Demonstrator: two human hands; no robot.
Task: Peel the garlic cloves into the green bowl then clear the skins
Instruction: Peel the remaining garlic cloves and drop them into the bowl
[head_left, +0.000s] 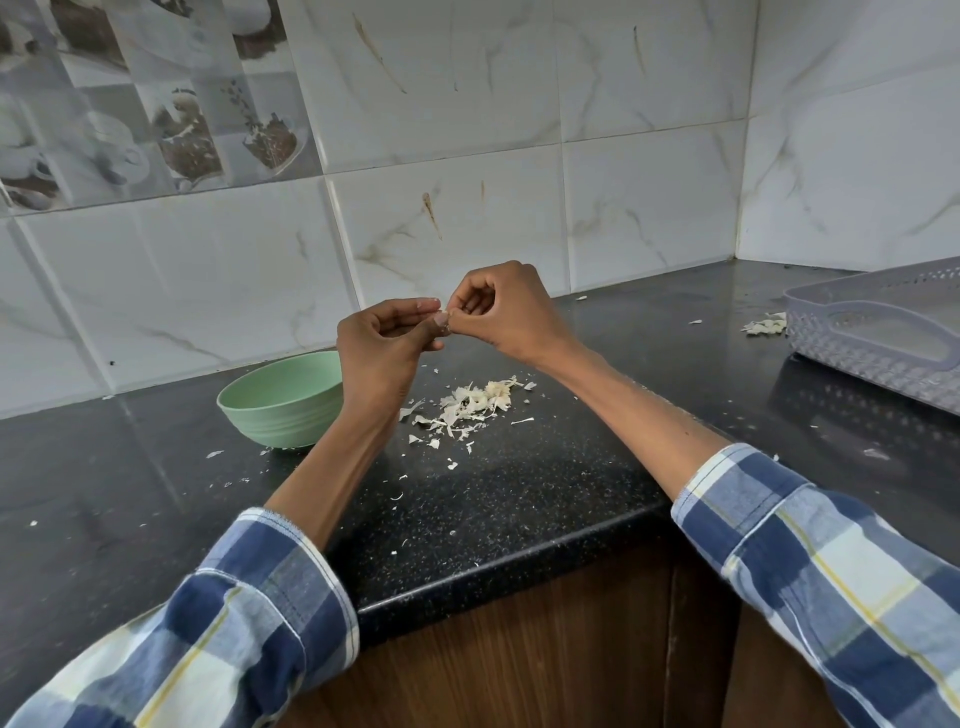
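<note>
A black speckled countertop (519, 499) is set into a corner, backed by white marble-look wall tiles (649, 208) with brown streaks. Picture tiles (145, 104) printed with cups are seen at far left. Brown wooden cabinet fronts (545, 649) are fitted below the near edge.

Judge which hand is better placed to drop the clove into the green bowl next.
Left, probably. The left hand is raised directly beside the green bowl, while the right hand is farther away, above the skins.
</note>
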